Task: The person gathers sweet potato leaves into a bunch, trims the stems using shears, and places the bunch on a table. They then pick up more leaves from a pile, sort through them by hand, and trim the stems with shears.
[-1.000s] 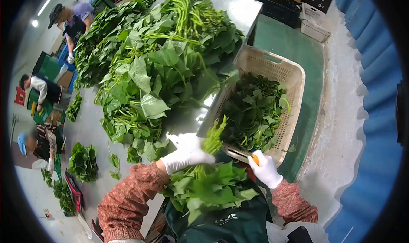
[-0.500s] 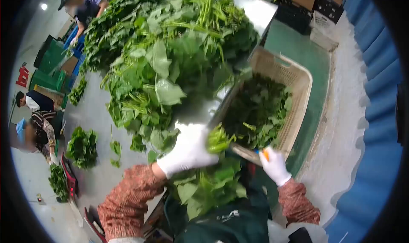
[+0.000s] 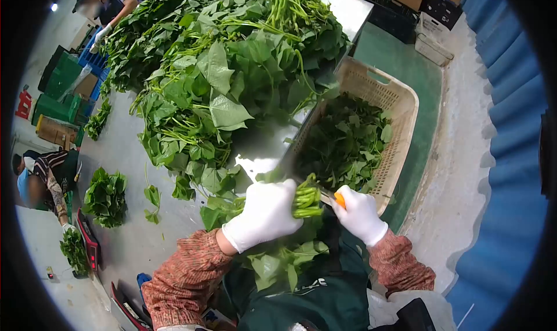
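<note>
My left hand [image 3: 264,212], in a white glove, is closed round a bunch of leafy greens [image 3: 307,198]. The stem ends stick out to the right of the fist, and the leaves hang below over my dark green apron [image 3: 301,308]. My right hand [image 3: 360,215], also gloved, grips a knife by its orange handle [image 3: 340,200]. Its blade points left, right at the stem ends. Just beyond both hands, a cream plastic crate [image 3: 400,99] holds loose leaves and trimmings [image 3: 348,139].
A large heap of greens [image 3: 226,69] covers much of the metal table [image 3: 127,238]. Smaller bunches [image 3: 105,197] lie to the left. Two co-workers [image 3: 49,180] [image 3: 110,6] stand across the table, one beside a red scale [image 3: 88,241]. Blue curtain [image 3: 510,128] hangs at right.
My right hand has moved left and brought the knife to the stem ends. My left hand has turned slightly, and the stems now point right toward the blade.
</note>
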Motion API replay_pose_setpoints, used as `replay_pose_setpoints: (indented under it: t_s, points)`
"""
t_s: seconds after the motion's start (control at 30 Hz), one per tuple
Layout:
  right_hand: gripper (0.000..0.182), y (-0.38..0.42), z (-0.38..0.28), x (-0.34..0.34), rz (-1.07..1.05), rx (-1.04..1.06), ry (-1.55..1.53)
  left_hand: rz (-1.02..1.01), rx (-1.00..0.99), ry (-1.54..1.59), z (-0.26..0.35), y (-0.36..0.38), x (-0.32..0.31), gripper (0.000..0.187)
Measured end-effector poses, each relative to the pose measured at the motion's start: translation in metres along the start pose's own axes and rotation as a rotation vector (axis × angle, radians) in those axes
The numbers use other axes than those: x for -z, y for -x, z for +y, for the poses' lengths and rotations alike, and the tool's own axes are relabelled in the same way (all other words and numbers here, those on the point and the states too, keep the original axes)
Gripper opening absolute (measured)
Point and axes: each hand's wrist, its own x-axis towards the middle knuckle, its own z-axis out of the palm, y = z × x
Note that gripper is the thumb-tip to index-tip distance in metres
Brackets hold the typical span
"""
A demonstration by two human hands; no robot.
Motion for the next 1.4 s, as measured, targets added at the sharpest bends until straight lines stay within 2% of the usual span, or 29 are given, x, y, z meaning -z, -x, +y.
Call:
replay_pose_setpoints:
  t_s: [0.03, 0.07, 0.13, 0.17, 0.2, 0.27, 0.4, 0.5, 0.6, 0.67, 0.73, 0.8, 0.9, 1.07, 1.1, 1.2, 1.27, 1.4]
  points:
    - [0.020, 0.003, 0.030, -0.016, -0.140, -0.146, 0.205, 0.044, -0.005, 0.029, -0.001, 0.003, -0.002, 0.043]
    - [0.021, 0.015, 0.061, -0.029, -0.131, -0.138, 0.205, 0.050, 0.004, 0.013, -0.002, 0.004, 0.002, 0.043]
    - [0.019, 0.019, 0.046, -0.010, -0.073, -0.184, 0.091, 0.077, 0.054, 0.000, -0.002, 0.004, 0.010, 0.043]
    - [0.018, 0.019, 0.033, -0.003, 0.003, -0.132, 0.044, 0.032, 0.071, -0.012, -0.001, 0.004, 0.013, 0.042]
    - [0.017, 0.017, 0.018, 0.005, 0.060, -0.136, -0.040, 0.086, 0.022, 0.006, -0.002, 0.004, 0.003, 0.041]
    - [0.018, 0.008, -0.013, 0.028, 0.149, 0.008, -0.090, 0.077, -0.017, -0.047, 0.004, 0.002, 0.001, 0.041]
    - [0.022, 0.001, -0.036, 0.042, 0.056, 0.141, -0.055, 0.081, -0.028, -0.085, 0.009, 0.004, 0.002, 0.041]
    - [0.021, 0.004, -0.026, 0.032, -0.002, 0.051, 0.018, 0.105, -0.020, -0.132, 0.012, 0.010, 0.000, 0.042]
    - [0.021, 0.015, 0.010, 0.018, -0.182, -0.103, 0.217, 0.153, -0.035, -0.142, 0.011, 0.017, 0.005, 0.042]
    - [0.017, 0.020, 0.017, 0.021, -0.063, -0.108, 0.100, 0.184, -0.036, -0.162, 0.006, 0.013, 0.005, 0.042]
    - [0.015, 0.020, -0.011, 0.037, 0.093, -0.113, -0.109, 0.180, -0.024, -0.163, 0.008, 0.016, 0.000, 0.042]
    - [0.019, 0.017, -0.027, 0.046, 0.129, 0.030, -0.118, 0.146, -0.032, -0.145, 0.009, 0.012, 0.004, 0.042]
    - [0.030, 0.014, -0.036, 0.047, 0.168, 0.267, -0.109, 0.105, 0.059, 0.017, 0.005, 0.011, 0.014, 0.045]
    - [0.036, 0.002, -0.048, 0.031, 0.170, 0.333, -0.044, 0.024, 0.096, 0.106, 0.000, 0.016, 0.024, 0.042]
    - [0.029, -0.003, -0.051, 0.029, 0.188, 0.342, -0.044, 0.017, 0.098, 0.141, 0.000, 0.016, 0.025, 0.042]
    - [0.019, -0.014, -0.029, 0.012, 0.189, 0.033, 0.025, -0.021, 0.122, 0.291, -0.001, 0.021, 0.035, 0.036]
    - [0.017, -0.015, 0.011, 0.001, 0.163, -0.105, 0.001, 0.016, 0.108, 0.388, -0.015, 0.031, 0.040, 0.034]
    - [0.014, -0.017, -0.006, 0.003, 0.094, -0.121, -0.135, 0.074, 0.236, 1.002, -0.055, 0.060, 0.060, 0.023]
